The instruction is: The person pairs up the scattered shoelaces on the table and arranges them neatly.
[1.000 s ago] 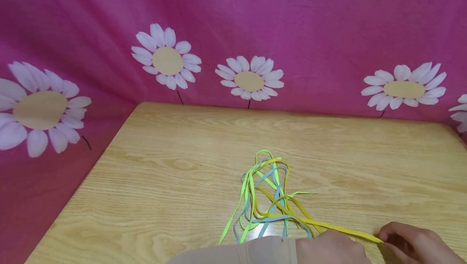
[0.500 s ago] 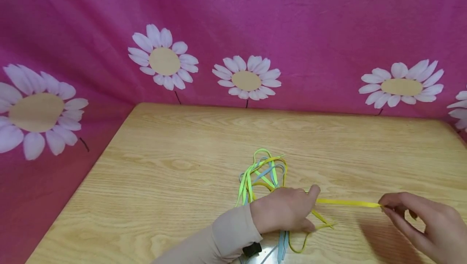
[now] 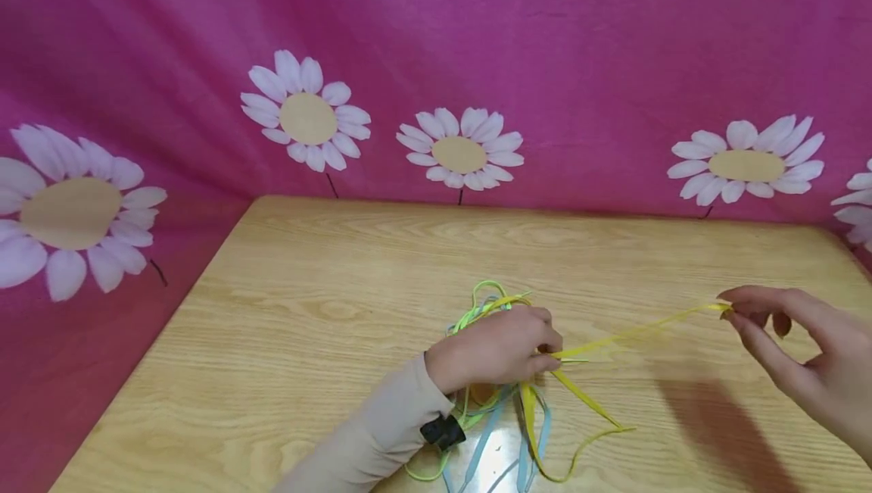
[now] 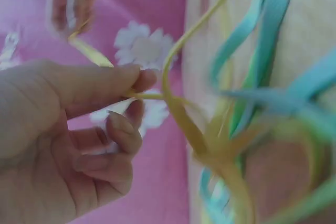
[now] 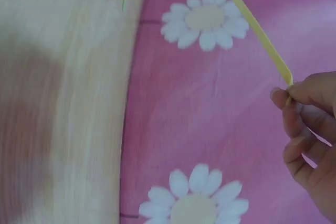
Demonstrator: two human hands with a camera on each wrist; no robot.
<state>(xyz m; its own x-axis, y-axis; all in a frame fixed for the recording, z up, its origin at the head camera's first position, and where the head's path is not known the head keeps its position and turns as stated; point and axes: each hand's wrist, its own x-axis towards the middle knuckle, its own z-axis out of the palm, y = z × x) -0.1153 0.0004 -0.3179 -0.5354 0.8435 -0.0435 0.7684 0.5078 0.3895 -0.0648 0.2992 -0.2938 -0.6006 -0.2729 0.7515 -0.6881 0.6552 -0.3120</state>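
Between my two hands a flat yellow shoelace (image 3: 633,332) runs taut, rising to the right above the table. My right hand (image 3: 804,349) pinches its far end between thumb and forefinger, as the right wrist view also shows at the lace tip (image 5: 289,85). My left hand (image 3: 500,345) pinches the same lace with thumb and index finger, over the tangled pile. More of the yellow lace (image 3: 591,402) hangs down in a loop. Blue laces (image 3: 482,444) and neon green laces (image 3: 487,287) lie tangled under and around my left hand, partly hidden by it.
The wooden table (image 3: 306,304) bears the tangle near its front middle. A pink cloth (image 3: 579,39) with white daisies stands behind and along the left edge. A black wrist strap (image 3: 443,432) sits at my left sleeve.
My left hand has risen from the front edge and moved left onto the tangle. My right hand has moved upward with the yellow shoelace's end, stretching a longer length clear of the table.
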